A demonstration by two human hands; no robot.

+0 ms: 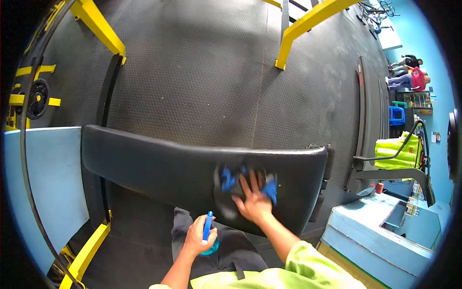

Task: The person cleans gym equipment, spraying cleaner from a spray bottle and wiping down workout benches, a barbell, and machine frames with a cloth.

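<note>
My left hand (195, 236) is wrapped round a spray bottle (208, 226) with a blue and white head and a teal body, held over my lap beside the bench. On the black padded bench (154, 164), my right hand (255, 204) lies flat with its fingers spread. Under it is a crumpled blue and dark cloth (271, 189), pressed against the pad and partly covered by the hand. Some blur surrounds the cloth and fingers. A whitish smear shows on the pad near my right wrist.
Yellow steel frame legs (293, 41) stand on the black textured floor (192, 82). A light blue panel (43, 178) adjoins the bench's left end. At right are a treadmill (368, 106), a lime garment (397, 151) on a machine, a pale blue counter (356, 231) and people (416, 79) farther off.
</note>
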